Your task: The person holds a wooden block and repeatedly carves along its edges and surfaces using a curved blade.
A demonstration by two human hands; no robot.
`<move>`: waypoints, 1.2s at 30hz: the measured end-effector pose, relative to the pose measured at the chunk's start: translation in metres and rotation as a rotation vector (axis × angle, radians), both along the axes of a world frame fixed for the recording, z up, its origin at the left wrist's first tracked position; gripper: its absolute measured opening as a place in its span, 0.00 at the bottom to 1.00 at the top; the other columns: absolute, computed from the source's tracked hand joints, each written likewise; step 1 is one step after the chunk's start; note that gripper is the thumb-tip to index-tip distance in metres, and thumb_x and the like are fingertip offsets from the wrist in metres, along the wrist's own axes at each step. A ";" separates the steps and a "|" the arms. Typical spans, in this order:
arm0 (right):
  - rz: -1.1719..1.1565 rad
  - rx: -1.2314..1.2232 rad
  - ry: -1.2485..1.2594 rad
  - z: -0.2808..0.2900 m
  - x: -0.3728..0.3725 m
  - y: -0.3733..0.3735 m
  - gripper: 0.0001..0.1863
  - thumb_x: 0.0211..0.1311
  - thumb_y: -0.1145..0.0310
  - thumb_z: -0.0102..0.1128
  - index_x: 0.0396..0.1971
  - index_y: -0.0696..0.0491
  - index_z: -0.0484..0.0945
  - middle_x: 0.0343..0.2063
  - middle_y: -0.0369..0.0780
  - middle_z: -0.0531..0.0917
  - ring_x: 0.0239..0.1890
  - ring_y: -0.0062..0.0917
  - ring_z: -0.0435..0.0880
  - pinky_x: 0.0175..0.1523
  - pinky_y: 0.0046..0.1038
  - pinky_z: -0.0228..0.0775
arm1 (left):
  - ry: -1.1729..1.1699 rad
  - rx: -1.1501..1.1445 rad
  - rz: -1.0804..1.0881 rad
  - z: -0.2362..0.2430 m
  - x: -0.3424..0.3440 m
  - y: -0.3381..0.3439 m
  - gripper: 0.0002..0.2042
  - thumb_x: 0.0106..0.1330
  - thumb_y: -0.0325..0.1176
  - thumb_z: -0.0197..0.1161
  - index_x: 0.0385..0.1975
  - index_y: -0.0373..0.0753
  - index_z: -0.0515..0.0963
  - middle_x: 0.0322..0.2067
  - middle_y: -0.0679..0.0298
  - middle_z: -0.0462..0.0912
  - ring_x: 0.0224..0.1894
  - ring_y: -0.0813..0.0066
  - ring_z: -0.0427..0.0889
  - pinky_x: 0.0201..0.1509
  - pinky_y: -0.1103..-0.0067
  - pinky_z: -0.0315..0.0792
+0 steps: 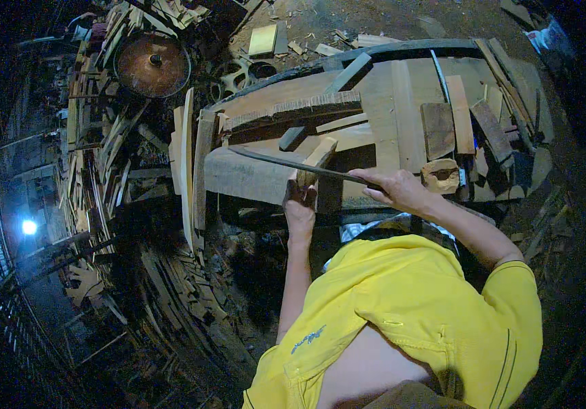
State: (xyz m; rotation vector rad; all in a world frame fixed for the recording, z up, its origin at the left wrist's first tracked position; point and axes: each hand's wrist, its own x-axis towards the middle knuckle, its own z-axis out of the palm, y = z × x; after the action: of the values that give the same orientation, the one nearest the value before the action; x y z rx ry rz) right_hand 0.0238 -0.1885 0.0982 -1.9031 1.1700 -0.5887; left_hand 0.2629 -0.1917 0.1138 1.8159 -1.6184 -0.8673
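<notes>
My left hand [300, 211] grips a short, light wooden block [320, 155], held on a slant at the near side of the wooden bench [245, 180]. My right hand [395, 191] is closed round the handle end of a long, dark, narrow blade [272, 159], which reaches leftward across the block to the bench's left part; whether it touches the block I cannot tell. A small grey offcut [291, 138] lies just beyond. To the right of my right hand sits a rough chunk of wood [441, 176] with a hollow in it.
Boards and strips [462, 112] lie on the bench's right, a long rough-edged plank [293, 109] along its back. Upright boards [187, 170] stand at its left end. Farther left are stacks of scrap wood [95, 170] and a round rusty disc [139, 65]. Offcuts [263, 39] litter the ground behind.
</notes>
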 end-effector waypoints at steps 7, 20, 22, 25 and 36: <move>0.073 0.351 0.209 -0.027 -0.005 -0.013 0.22 0.63 0.56 0.48 0.58 0.35 0.62 0.30 0.45 0.80 0.32 0.42 0.80 0.35 0.44 0.73 | -0.148 -0.133 0.005 -0.005 0.002 0.002 0.19 0.57 0.27 0.58 0.50 0.33 0.68 0.34 0.47 0.78 0.38 0.50 0.78 0.43 0.68 0.70; -0.007 0.177 0.209 -0.071 -0.014 -0.020 0.24 0.62 0.53 0.49 0.58 0.32 0.61 0.23 0.48 0.80 0.25 0.45 0.79 0.32 0.46 0.73 | -0.038 -0.098 0.049 -0.001 0.001 0.005 0.17 0.58 0.26 0.58 0.48 0.32 0.69 0.36 0.49 0.78 0.37 0.58 0.79 0.42 0.71 0.71; -0.025 0.145 0.154 -0.088 -0.021 -0.020 0.24 0.62 0.53 0.49 0.58 0.32 0.61 0.24 0.48 0.80 0.26 0.46 0.79 0.32 0.46 0.73 | 0.063 -0.012 0.090 0.001 0.001 0.005 0.17 0.59 0.26 0.58 0.48 0.33 0.69 0.38 0.52 0.78 0.38 0.65 0.79 0.42 0.74 0.71; -0.019 0.115 0.105 -0.095 -0.021 -0.014 0.24 0.62 0.54 0.49 0.58 0.32 0.61 0.25 0.47 0.80 0.26 0.46 0.79 0.33 0.45 0.73 | -0.009 -0.018 0.100 0.002 0.003 0.003 0.17 0.59 0.27 0.59 0.49 0.34 0.69 0.37 0.53 0.78 0.37 0.68 0.79 0.41 0.75 0.72; 0.021 0.139 0.205 -0.081 -0.022 -0.007 0.23 0.63 0.57 0.49 0.59 0.35 0.62 0.26 0.46 0.81 0.28 0.43 0.80 0.34 0.44 0.73 | 0.018 -0.002 0.087 -0.010 0.008 0.009 0.19 0.59 0.28 0.59 0.51 0.35 0.68 0.36 0.53 0.78 0.36 0.68 0.78 0.41 0.76 0.72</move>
State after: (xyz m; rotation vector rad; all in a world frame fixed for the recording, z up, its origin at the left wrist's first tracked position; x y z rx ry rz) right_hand 0.0013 -0.1957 0.0169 -1.8865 1.2832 -0.2974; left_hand 0.2713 -0.1830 0.1036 1.8575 -1.5171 -0.8408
